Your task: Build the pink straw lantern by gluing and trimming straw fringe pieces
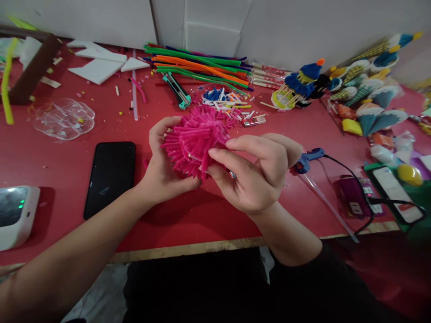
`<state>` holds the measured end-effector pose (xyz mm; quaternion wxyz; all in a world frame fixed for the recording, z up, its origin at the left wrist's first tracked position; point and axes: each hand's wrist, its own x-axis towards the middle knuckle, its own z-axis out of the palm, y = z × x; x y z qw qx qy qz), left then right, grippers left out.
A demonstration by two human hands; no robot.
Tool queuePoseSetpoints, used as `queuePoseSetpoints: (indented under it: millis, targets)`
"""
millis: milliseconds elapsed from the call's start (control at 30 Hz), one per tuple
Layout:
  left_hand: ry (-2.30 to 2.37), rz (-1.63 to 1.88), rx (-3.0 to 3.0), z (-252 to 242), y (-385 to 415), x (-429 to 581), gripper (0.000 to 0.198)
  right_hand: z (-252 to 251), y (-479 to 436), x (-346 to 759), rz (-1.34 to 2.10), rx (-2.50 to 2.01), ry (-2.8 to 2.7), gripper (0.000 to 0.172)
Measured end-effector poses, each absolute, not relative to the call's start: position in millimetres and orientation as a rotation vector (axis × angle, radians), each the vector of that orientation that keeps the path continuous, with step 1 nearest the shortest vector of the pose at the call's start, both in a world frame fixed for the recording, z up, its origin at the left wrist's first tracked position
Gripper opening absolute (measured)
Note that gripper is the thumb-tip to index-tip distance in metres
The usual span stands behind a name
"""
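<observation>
A spiky pink ball (197,139) made of short pink straw pieces is held above the red table (202,215). My left hand (163,168) cups it from the left and below, fingers wrapped round it. My right hand (256,175) is on its right side, thumb and forefinger pinching one pink straw piece at the ball's lower right edge.
A black phone (109,177) lies to the left, a white device (15,215) at the far left edge. Long coloured straws (198,67), a cutter (178,91), cut straw bits (229,105), white foam pieces (97,67), a blue glue gun (308,159) and craft birds (357,89) lie behind and right.
</observation>
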<state>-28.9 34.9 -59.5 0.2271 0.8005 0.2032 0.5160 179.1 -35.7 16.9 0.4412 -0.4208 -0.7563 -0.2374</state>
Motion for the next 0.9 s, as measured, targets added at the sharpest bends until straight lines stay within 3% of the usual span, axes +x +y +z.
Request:
queuePoseSetpoints:
  millis: [133, 500, 900]
  targets:
    - [0.53, 1.457, 2.187, -62.4, 39.4, -30.8, 0.143, 18.0, -35.9, 178.2, -0.594, -1.038, -1.892, 0.016]
    - [0.565, 1.483, 2.043, -62.8, 36.9, -27.3, 0.131, 17.5, -37.6, 177.0, -0.484, -1.121, -1.903, 0.02]
    - [0.553, 1.495, 2.18, -63.5, 41.0, -28.9, 0.142, 20.3, -35.8, 174.9, -0.538, -0.972, -1.909, 0.02]
